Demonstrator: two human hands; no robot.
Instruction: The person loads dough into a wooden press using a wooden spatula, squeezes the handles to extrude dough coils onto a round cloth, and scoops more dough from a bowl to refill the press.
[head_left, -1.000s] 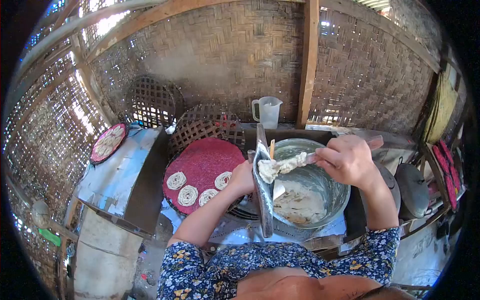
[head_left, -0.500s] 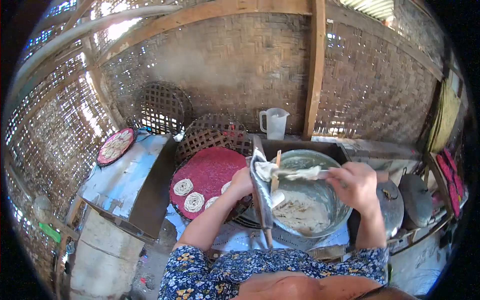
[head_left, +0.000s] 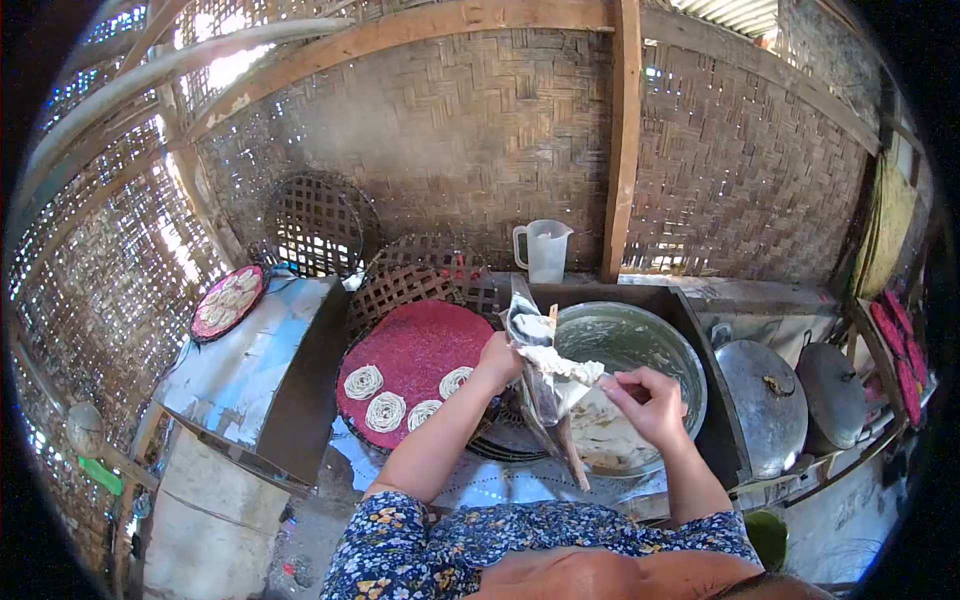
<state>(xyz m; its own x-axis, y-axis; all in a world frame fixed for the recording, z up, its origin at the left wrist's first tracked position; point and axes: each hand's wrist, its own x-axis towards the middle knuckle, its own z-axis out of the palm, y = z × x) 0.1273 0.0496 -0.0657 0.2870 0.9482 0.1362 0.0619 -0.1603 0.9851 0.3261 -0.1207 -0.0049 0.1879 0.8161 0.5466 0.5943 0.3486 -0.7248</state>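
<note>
My left hand [head_left: 500, 362] is closed on a long wooden press [head_left: 545, 400], which it holds tilted over the left rim of a large metal basin [head_left: 697, 395]. White dough [head_left: 533, 327] sits in the press's opening. In my right hand [head_left: 650, 402] is the end of a flat spatula-like tool, its blade hidden under a thick lump of dough [head_left: 570, 367] that reaches the press. More pale, wet dough lies in the basin. Left of the press is a round red tray [head_left: 425, 335] carrying several coiled noodle rounds [head_left: 386, 411].
Behind the basin stands a translucent plastic jug [head_left: 546, 252]. Lidded metal pots [head_left: 762, 405] are on the right. Woven racks [head_left: 405, 280] lean behind the red tray. A second tray of coils [head_left: 228, 302] rests on a blue-white board [head_left: 245, 355] at left.
My right hand has moved left and down, bringing the dough-covered tool across the press. The press leans more, its lower end shifted right.
</note>
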